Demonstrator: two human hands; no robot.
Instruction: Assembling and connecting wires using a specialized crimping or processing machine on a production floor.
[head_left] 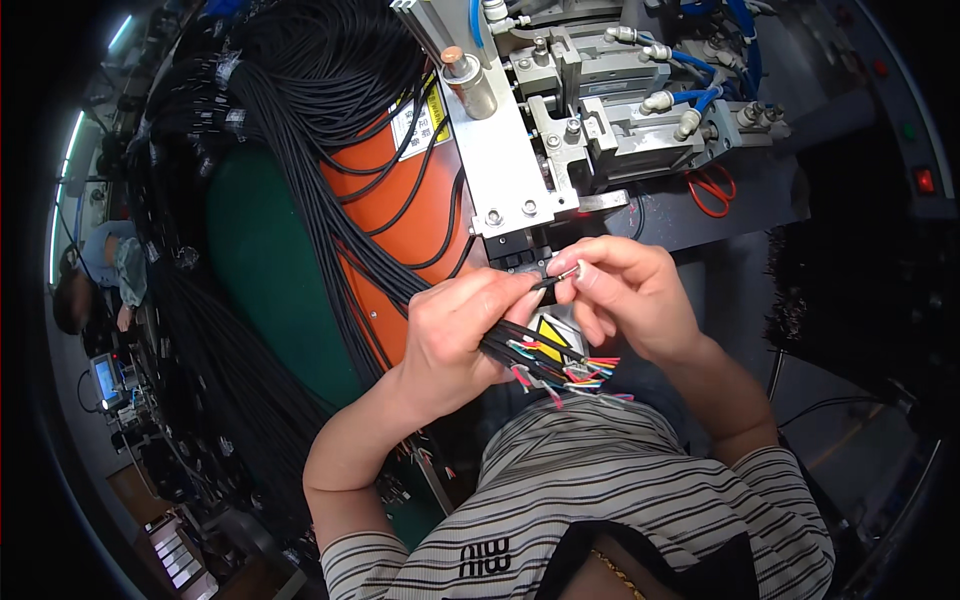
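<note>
My left hand (448,322) is closed around a bundle of black cables (335,235). Its thumb and forefinger pinch one cable near its end. Out of the palm, on the near side, stick the bundle's stripped ends with thin coloured wires (592,372) in red, yellow, blue and white. My right hand (640,300) meets the left in front of the machine's black lower part (515,250). Its thumb and forefinger are pressed together on the tip of the same cable (548,283). The fingers partly hide that tip.
A metal machine (640,130) with pneumatic cylinders and blue air hoses stands beyond my hands. Red loop handles (712,192) lie on its grey base. To the left, many black cables (320,50) cover an orange panel (385,190) and a green surface (255,240). Another person (110,265) is far left.
</note>
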